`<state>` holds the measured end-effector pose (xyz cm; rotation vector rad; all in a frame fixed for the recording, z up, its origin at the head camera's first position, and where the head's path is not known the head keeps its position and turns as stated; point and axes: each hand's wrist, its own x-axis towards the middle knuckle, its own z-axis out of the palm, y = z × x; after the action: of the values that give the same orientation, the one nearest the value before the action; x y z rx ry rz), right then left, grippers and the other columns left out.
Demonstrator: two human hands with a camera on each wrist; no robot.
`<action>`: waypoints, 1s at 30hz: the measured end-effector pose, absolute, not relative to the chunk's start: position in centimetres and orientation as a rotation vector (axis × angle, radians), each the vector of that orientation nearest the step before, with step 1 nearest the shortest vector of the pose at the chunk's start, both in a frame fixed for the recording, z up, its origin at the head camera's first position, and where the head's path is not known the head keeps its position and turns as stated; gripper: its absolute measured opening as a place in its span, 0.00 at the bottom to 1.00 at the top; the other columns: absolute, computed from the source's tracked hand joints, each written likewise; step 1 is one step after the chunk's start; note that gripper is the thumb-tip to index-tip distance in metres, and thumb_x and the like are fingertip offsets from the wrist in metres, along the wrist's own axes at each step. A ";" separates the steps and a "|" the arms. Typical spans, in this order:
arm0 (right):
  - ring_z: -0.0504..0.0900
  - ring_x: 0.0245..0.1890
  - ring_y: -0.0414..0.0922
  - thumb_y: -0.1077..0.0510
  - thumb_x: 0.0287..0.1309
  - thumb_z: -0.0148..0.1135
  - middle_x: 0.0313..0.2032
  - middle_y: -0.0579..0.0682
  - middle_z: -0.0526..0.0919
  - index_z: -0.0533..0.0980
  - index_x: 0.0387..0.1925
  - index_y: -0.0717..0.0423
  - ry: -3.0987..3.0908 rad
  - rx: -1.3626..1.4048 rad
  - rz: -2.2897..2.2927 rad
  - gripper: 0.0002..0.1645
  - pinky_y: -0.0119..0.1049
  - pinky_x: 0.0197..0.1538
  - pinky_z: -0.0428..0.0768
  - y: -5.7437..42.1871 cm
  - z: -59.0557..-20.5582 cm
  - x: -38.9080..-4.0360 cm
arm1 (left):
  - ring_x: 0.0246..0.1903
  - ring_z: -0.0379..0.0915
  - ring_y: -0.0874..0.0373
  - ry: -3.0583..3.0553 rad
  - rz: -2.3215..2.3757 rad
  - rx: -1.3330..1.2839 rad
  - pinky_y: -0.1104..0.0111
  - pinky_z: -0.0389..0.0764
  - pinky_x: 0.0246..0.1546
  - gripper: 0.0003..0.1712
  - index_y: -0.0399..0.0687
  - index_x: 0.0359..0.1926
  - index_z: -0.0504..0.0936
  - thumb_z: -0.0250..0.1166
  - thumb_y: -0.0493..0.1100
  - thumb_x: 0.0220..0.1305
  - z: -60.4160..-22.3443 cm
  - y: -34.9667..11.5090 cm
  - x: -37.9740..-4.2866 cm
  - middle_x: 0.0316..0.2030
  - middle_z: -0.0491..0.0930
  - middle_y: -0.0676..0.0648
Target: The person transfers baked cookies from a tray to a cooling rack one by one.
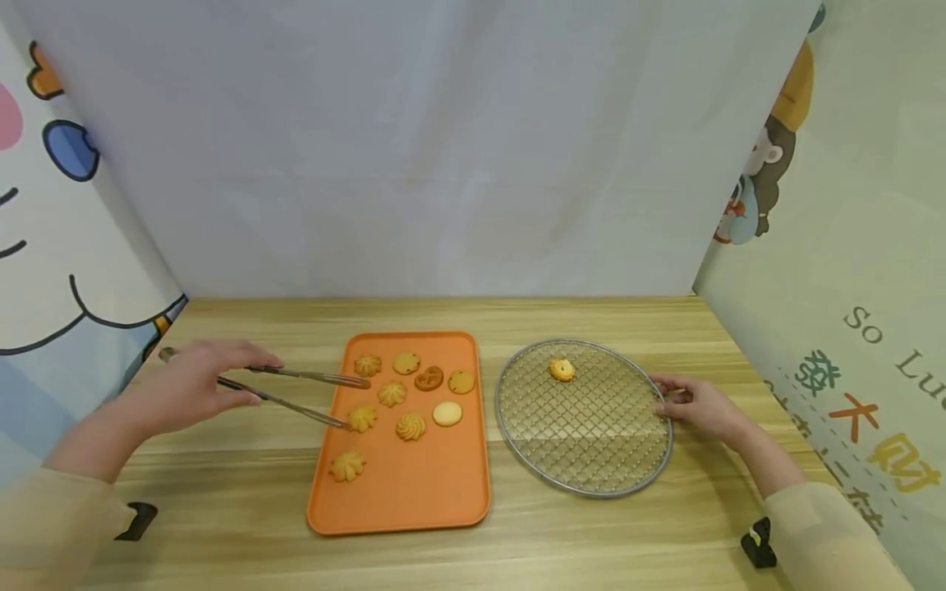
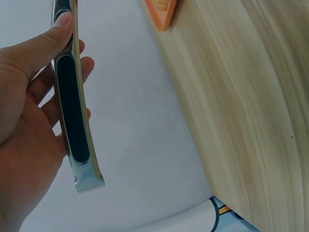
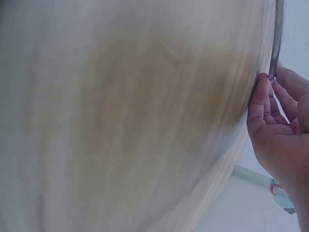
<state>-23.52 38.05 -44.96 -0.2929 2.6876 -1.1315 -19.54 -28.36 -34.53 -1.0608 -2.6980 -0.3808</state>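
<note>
My left hand (image 1: 194, 384) holds metal tongs (image 1: 305, 375) with dark grip inlays, seen up close in the left wrist view. The spread tong tips hang over the left side of an orange tray (image 1: 414, 497), beside a flower-shaped cookie (image 1: 362, 419). Several other cookies lie on that tray, among them a pretzel-shaped cookie (image 1: 429, 378) and a plain round cookie (image 1: 447, 413). With thumb and fingers, my right hand (image 1: 702, 406) pinches the right rim of a round wire rack (image 1: 591, 435). Near the rack's far side sits one golden cookie (image 1: 562, 369).
Tray and rack are side by side on a wood-grain table (image 1: 259, 509). A pale curtain (image 1: 443, 164) hangs behind the table's far edge. Printed cloths flank it: a cartoon cloth (image 1: 59, 271) on the left and a lettered cloth (image 1: 850, 328) on the right.
</note>
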 end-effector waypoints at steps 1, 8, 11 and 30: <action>0.79 0.44 0.49 0.57 0.60 0.63 0.51 0.67 0.74 0.64 0.64 0.69 2.687 -0.289 -1.132 0.35 0.28 0.38 0.78 38.1 -45.0 -23.5 | 0.44 0.78 0.55 -2.701 -0.384 -1.072 0.61 0.80 0.38 0.29 0.54 0.50 0.81 0.77 0.38 0.43 -34.7 -28.3 -19.5 0.46 0.81 0.55; 0.79 0.43 0.46 0.57 0.60 0.63 0.51 0.67 0.74 0.64 0.64 0.69 2.693 -0.267 -1.126 0.35 0.28 0.38 0.78 38.1 -45.1 -23.5 | 0.43 0.79 0.56 -2.780 -0.355 -1.124 0.63 0.80 0.37 0.28 0.55 0.49 0.82 0.77 0.41 0.42 -35.8 -27.7 -19.3 0.45 0.81 0.55; 0.78 0.42 0.43 0.57 0.60 0.63 0.51 0.66 0.74 0.64 0.64 0.68 2.696 -0.262 -1.131 0.34 0.28 0.38 0.78 38.1 -45.1 -23.4 | 0.45 0.78 0.54 -2.850 -0.328 -1.122 0.55 0.77 0.44 0.27 0.56 0.50 0.82 0.76 0.43 0.44 -36.3 -27.4 -19.2 0.46 0.81 0.54; 0.78 0.43 0.46 0.58 0.60 0.63 0.52 0.67 0.75 0.64 0.64 0.68 2.716 -0.282 -1.113 0.34 0.27 0.39 0.77 38.2 -44.9 -23.3 | 0.49 0.76 0.45 -2.998 -0.216 -1.103 0.40 0.65 0.48 0.24 0.55 0.48 0.83 0.75 0.44 0.45 -36.6 -27.0 -19.1 0.47 0.81 0.51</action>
<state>-23.33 38.21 -44.94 -0.2823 2.7162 -1.1128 -19.12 -27.01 -36.61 -1.1027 -2.9978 -0.2164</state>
